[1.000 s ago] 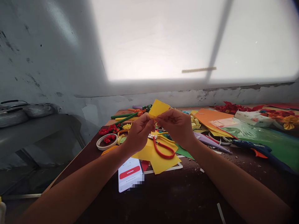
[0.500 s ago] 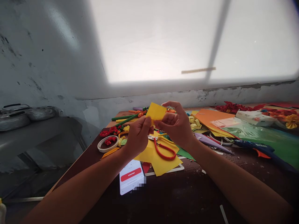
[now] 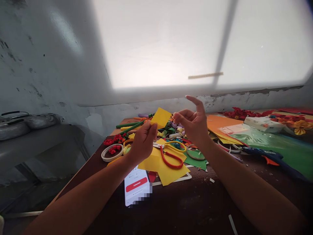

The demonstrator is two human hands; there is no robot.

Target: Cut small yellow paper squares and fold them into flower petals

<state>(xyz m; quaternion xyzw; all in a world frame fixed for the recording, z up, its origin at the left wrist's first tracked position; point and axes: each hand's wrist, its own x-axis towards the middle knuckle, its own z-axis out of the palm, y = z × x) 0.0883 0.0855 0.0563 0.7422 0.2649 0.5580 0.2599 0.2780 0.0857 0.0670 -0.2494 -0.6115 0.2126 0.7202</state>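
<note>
Small yellow paper (image 3: 161, 118), one piece: held up above the tabletop (image 3: 181, 209), toward its far edge. Clamped at the lower left corner between thumb and fingers of the left hand (image 3: 143, 140); likely so gripped for steadiness, with most of the face and the right-hand corner left free.

Right hand (image 3: 195, 126): just beside that free corner, apparently not touching. Index raised well apart from thumb, other fingers curled toward thumb, nothing discernible between. Presumably so near to keep the corner within reach.

Scissors (image 3: 162, 156), red and yellow handles: laid on yellow sheets (image 3: 170, 175) below the hands, handles toward the right edge; probably for easy pick-up.

Phone (image 3: 136, 185), lit: screen up beside the sheets, toward the near edge; perhaps for easy viewing.

Tape ring (image 3: 110, 159): flat, close to the left edge. Red flowers (image 3: 114, 149) inside, maybe to keep them together.

Green rods (image 3: 129, 124): by the far left corner, seemingly out of the way.

Orange sheet (image 3: 225, 123): near the far edge, right of the hands. Dark blue tool (image 3: 262, 154) with orange trigger: toward the right edge, apparently set aside.
</note>
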